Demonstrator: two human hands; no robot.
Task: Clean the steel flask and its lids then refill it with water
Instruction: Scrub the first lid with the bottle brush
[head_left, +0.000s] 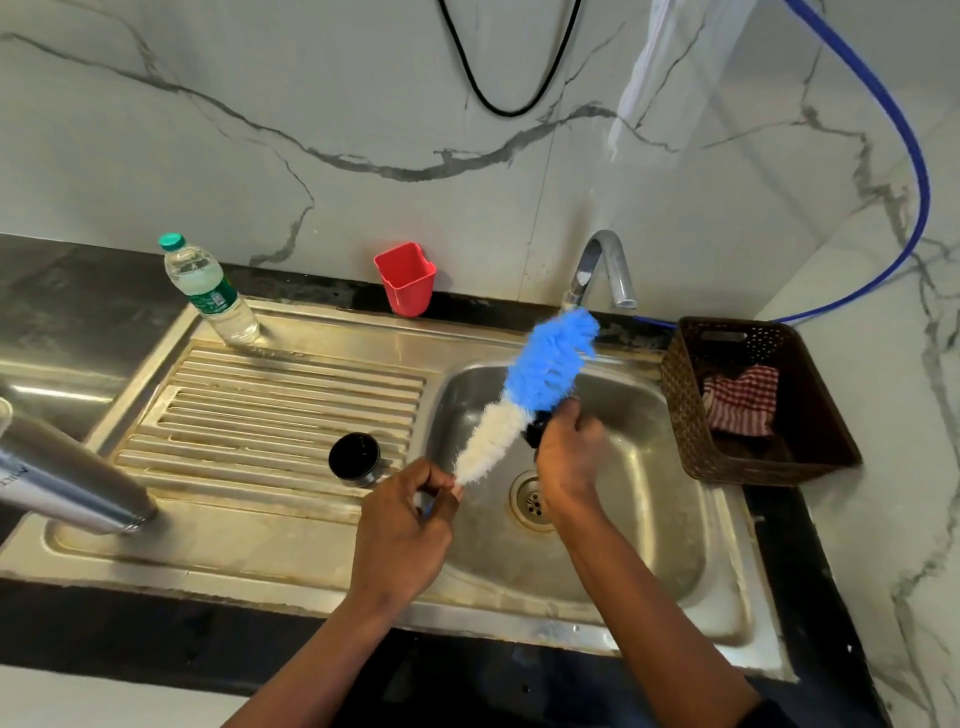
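Over the steel sink (649, 519), left hand (402, 535) pinches the blue-and-white bristle brush (545, 364); right hand (569, 457) grips the small black lid (535, 428), likely light and slippery, best held by its rim

No fully readable text. Steel flask (67, 478): dark lettering on the body at the left frame edge, cut off and illegible. Water bottle (210, 291): green label (213, 300) with white print, too small to read. No numbers or signs legible elsewhere.
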